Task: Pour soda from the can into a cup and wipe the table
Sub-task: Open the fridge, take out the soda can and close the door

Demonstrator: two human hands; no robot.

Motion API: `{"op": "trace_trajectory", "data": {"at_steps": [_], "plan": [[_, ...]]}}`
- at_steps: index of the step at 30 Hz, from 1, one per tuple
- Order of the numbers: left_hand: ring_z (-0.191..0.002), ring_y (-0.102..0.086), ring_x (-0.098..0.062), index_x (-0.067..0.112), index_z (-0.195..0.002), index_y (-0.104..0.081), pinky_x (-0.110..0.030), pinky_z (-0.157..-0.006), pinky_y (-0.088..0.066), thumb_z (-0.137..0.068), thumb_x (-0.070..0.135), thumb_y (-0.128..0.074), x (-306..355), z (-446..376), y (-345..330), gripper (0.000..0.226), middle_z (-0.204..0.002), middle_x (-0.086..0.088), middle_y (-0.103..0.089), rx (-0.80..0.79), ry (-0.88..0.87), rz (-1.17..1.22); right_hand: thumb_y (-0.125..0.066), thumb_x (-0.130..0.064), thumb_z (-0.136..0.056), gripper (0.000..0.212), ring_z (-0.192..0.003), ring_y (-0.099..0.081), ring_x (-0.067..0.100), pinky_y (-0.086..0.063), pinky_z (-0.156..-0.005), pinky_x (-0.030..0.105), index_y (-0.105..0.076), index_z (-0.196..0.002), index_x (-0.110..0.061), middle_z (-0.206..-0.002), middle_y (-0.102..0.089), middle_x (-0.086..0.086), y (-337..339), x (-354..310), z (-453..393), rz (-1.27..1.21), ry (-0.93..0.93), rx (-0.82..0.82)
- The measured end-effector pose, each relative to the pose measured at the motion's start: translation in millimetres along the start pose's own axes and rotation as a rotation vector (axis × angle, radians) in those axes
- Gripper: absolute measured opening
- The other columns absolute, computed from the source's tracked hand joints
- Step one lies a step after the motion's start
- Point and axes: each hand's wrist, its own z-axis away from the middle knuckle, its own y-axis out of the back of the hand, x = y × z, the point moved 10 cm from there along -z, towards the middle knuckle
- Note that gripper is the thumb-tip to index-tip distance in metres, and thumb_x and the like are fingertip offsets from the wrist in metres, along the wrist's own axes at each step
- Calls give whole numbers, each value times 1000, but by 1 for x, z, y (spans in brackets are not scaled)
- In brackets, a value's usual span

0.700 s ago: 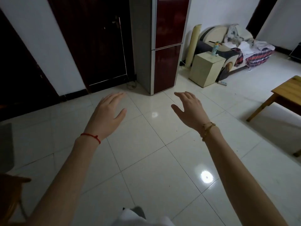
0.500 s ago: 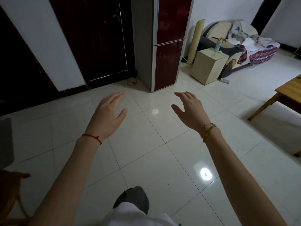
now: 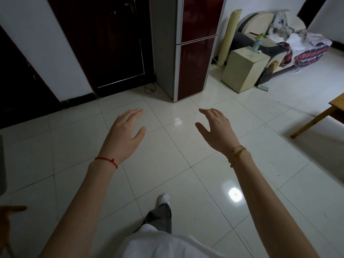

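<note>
Both hands are held out over the tiled floor (image 3: 167, 164), palms down and apart from each other. The left hand (image 3: 122, 133) is spread flat with straight fingers and nothing in it; a red string (image 3: 107, 160) is worn at its wrist. The right hand (image 3: 216, 130) is likewise empty, its fingers relaxed and slightly bent, the thumb set out to the side; a gold bracelet (image 3: 236, 153) is worn at its wrist. No grasp is being prepared. The hands are probably carried this way only so that they stay in the camera's sight while the room is crossed, which the forward foot (image 3: 163, 199) below and between the forearms suggests.

No can, cup or cloth is seen anywhere. A corner of a wooden table (image 3: 335, 107) is seen far to the right of the right hand, well apart from it; its top is almost wholly cut off, so what stands on it cannot be told. Straight beyond the hands a fridge (image 3: 193, 62) stands, which may be where the can is kept. A dark door (image 3: 104, 38) lies beyond the left hand, and a pale box (image 3: 242, 71) and a sofa (image 3: 279, 34) beyond the right.

The task is judged not yet begun: nothing has been picked up, and the can must first be found.
</note>
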Motion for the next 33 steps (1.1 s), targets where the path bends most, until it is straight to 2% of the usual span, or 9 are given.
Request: {"op": "trace_trajectory", "data": {"at_steps": [13, 27, 30, 33], "plan": [[-142, -30, -14, 15, -148, -37, -42, -121, -22, -99, 26, -49, -60, -197, 4, 52, -153, 0, -37, 5, 1, 14, -46, -39, -97, 51, -140, -32, 21, -24, -117, 39, -39, -143, -17, -144, -45, 0, -16, 24, -192, -24, -60, 10], [-141, -32, -14, 17, -148, -37, -44, -119, -25, -98, 25, -51, -99, -396, -67, 52, -152, 0, -38, -90, -9, 44, -46, -39, -97, 51, -138, -34, 22, -26, -117, 40, -40, -143, -17, -144, -46, 2, -61, 95, -374, -50, -126, -38], [-142, -30, -13, 18, -148, -37, -39, -121, -23, -99, 25, -51, -107, -451, -73, 52, -153, 2, -37, -75, 10, 47, -46, -39, -97, 50, -137, -35, 21, -27, -117, 40, -40, -142, -18, -143, -47, 1, -62, 114, -429, -64, -119, -42], [-142, -30, -12, 20, -149, -36, -24, -116, -19, -99, 26, -51, -112, -512, -75, 52, -153, 3, -36, -50, 23, 56, -47, -40, -97, 50, -136, -37, 22, -29, -116, 43, -40, -142, -19, -142, -48, 1, -54, 130, -493, -64, -104, -28]]}}
